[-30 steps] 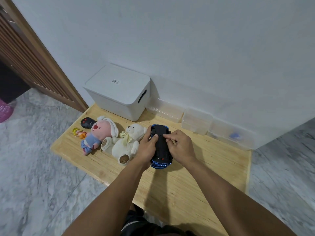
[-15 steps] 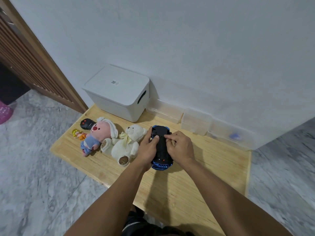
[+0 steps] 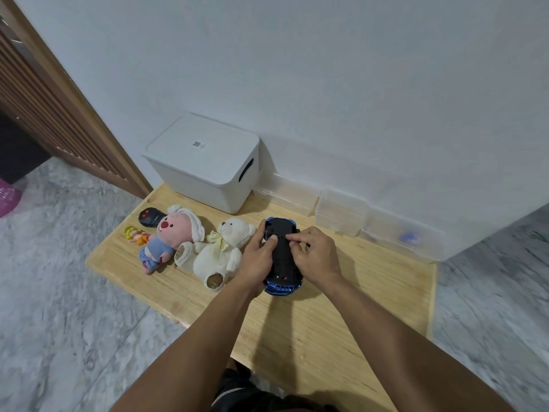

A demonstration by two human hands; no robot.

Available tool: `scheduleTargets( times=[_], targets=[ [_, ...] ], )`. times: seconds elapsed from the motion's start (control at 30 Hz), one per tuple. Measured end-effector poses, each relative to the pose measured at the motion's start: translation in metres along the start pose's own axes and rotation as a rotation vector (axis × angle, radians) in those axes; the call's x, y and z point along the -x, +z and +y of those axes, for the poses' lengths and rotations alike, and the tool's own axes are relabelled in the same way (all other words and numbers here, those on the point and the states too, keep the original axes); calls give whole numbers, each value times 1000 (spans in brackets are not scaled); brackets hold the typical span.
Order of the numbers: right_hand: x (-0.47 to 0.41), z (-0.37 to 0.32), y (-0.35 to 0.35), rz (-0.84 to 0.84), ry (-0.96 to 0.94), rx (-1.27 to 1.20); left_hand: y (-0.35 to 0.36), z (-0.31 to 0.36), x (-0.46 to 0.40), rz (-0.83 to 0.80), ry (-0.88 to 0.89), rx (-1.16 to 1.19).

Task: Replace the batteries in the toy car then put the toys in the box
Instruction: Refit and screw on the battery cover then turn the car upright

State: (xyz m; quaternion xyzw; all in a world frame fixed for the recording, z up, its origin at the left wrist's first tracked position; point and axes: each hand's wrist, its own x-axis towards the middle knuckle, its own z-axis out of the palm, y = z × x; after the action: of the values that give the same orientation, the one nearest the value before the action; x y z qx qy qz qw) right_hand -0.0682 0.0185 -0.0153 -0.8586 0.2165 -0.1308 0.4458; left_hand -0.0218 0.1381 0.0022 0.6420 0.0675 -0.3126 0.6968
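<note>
A blue toy car lies upside down on the low wooden table, its black underside facing up. My left hand grips the car's left side, thumb on the underside. My right hand grips the right side, its fingertips pressing on the middle of the underside. A white lidded storage box stands shut at the table's back left, against the wall. A white teddy bear, a pink plush, a small figurine and a black remote lie left of the car.
Clear plastic containers line the wall behind the car; one at the right holds something blue. Grey marble floor surrounds the table. A wooden slatted door stands at the left, with a pink slipper beside it.
Both hands stay on the upturned car. My right fingertips have shifted slightly along its underside; the car itself has barely moved.
</note>
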Motion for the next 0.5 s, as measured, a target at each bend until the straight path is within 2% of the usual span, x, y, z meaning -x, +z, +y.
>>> scheduleTargets(
  times=[0.13,0.5],
  targets=[
    [-1,0,-1,17,13,11,1,-1,0,3,-3,-4],
    [-1,-7,-6,12,-119,224,1,3,2,12,-8,3]
  ],
)
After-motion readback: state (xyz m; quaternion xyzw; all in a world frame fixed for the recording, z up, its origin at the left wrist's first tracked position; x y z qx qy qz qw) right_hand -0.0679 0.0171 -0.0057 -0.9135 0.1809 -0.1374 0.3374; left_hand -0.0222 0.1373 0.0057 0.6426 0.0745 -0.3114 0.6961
